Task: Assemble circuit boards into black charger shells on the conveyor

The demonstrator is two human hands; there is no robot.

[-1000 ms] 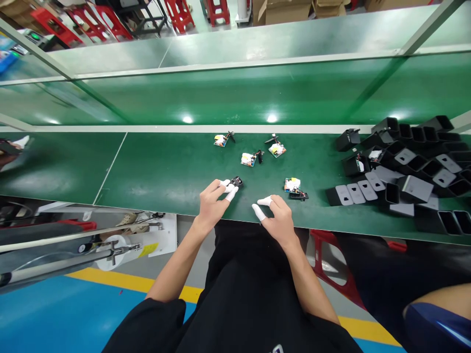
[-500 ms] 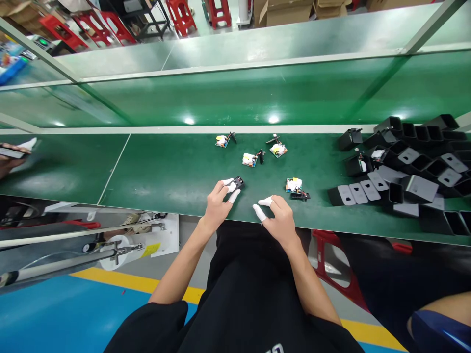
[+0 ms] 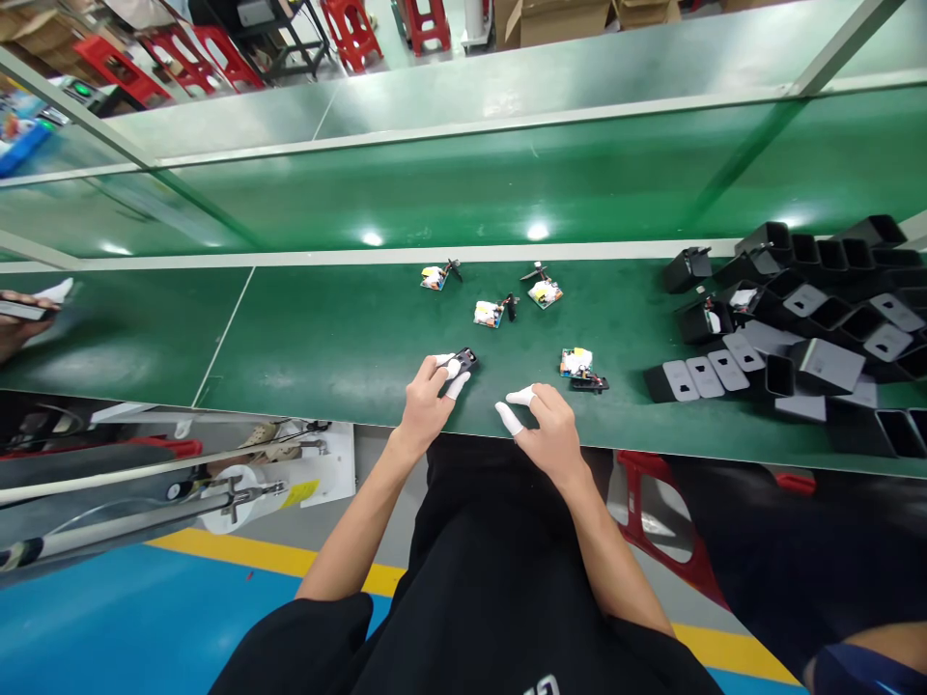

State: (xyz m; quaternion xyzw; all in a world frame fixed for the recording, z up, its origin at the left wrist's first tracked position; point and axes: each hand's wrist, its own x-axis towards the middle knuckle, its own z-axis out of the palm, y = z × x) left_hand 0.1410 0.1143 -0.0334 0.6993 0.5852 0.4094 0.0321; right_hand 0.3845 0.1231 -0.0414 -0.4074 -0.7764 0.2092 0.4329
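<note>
My left hand (image 3: 427, 394), with white finger cots on its fingertips, grips a small black plastic part (image 3: 465, 360) with openings in its face, just above or on the green bench. To its right, my right hand (image 3: 547, 421) holds nothing; its cotted thumb and forefinger are apart. A circuit board with a black piece (image 3: 577, 364) lies beyond the right hand. Farther back lie three more boards with wired black parts: one board (image 3: 434, 278) at the left, one (image 3: 488, 314) in the middle and one (image 3: 545, 292) at the right.
Many black box-shaped housings (image 3: 832, 309) are heaped on the bench's right side, several with light grey end faces. At the far left, another person's hand (image 3: 21, 323) holds a device. A green panel (image 3: 463, 193) runs along the back. A red stool (image 3: 666, 521) stands below.
The view has shifted very slightly. Both hands keep nearly the same pose, the left still gripping the black part.
</note>
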